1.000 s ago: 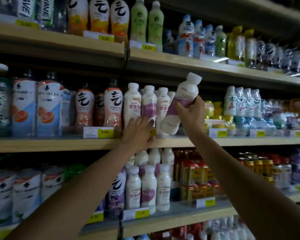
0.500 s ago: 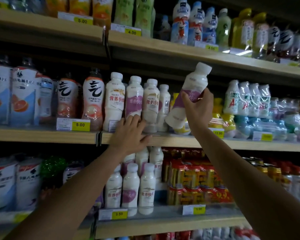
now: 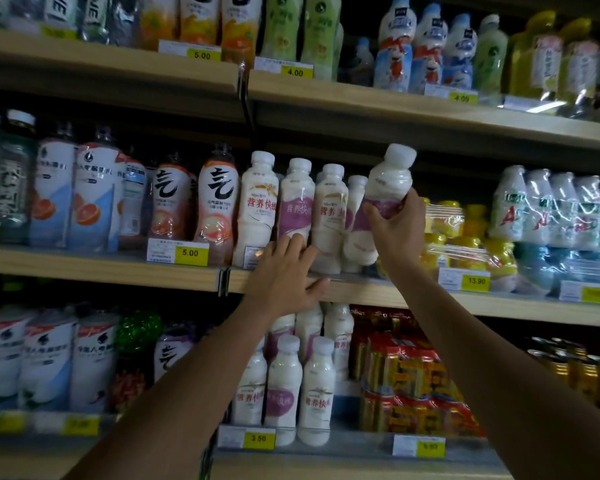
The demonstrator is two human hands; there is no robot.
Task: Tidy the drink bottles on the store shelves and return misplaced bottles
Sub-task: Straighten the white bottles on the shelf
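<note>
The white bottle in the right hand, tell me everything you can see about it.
The white bottle is milky plastic with a white cap and a purple label band. It tilts, cap up and to the right, at the right end of the matching bottle row on the middle shelf. The right hand grips its middle.

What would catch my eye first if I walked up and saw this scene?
Probably the white milk-drink bottle held tilted in the right hand at the right end of the row of white bottles on the middle shelf. Next, the left hand, fingers spread against the base of that row. Then the yellow price tag reading 5.00, to the left.
</note>
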